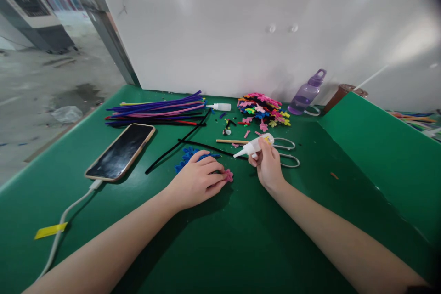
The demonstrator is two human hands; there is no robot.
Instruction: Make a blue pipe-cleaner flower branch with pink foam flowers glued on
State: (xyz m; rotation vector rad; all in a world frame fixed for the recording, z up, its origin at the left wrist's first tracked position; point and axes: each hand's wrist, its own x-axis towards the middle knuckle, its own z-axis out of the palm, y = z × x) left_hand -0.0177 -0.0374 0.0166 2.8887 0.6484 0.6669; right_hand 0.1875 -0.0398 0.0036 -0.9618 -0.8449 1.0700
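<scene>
My left hand (198, 180) is low over the table, its fingers curled and closed on a small pink pipe-cleaner flower (228, 175) that pokes out past the fingertips. Partly hidden behind that hand is a blue pipe-cleaner piece with looped petals (185, 156). My right hand (268, 167) grips a white glue bottle (254, 146), tilted with its narrow nozzle aimed left and down, a little above the pink flower and apart from it. Behind the bottle lie scissors with pale looped handles (291, 161) and a thin wooden stick (231, 141).
Pipe cleaners (158, 109) lie bundled at the back left, near a second glue bottle (222, 107). Colourful fuzzy flowers (263, 109) are heaped by a purple water bottle (306, 94). A cabled phone (120, 152) lies left; black pipe cleaners (165, 152) cross the middle. A green partition (382, 165) stands right.
</scene>
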